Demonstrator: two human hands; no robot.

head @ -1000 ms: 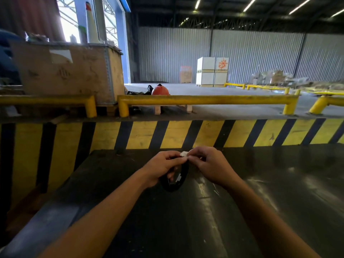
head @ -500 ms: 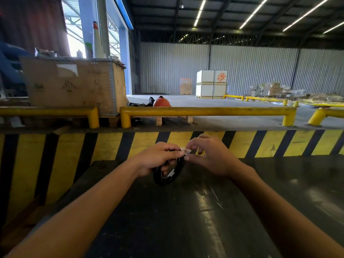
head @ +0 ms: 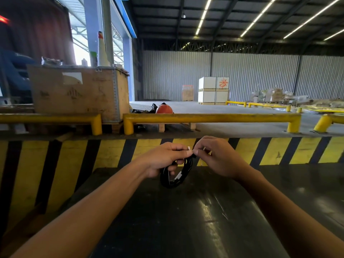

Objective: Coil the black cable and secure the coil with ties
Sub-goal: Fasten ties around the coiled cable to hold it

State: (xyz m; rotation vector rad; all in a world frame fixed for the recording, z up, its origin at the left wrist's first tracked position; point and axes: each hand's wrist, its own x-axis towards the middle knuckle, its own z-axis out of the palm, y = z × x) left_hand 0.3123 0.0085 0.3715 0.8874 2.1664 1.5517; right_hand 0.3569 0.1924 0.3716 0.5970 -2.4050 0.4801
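A small coil of black cable [head: 176,176] hangs in the air above the dark table [head: 186,220]. My left hand [head: 163,158] grips the top of the coil, fingers curled through the loop. My right hand [head: 217,155] pinches a small white tie [head: 189,151] at the top of the coil, right beside the left thumb. A pale tie or tag [head: 179,176] shows lower on the coil. Most of the white tie is hidden between my fingertips.
A yellow-and-black striped barrier [head: 93,155] runs along the table's far edge. Behind it stand yellow guard rails [head: 210,118], a wooden crate [head: 78,92], an orange helmet [head: 164,109] and stacked white boxes [head: 213,90] on an open warehouse floor.
Both hands have risen with the coil, away from the table and up in front of the striped barrier. They keep pinching at the tie on top of the coil.
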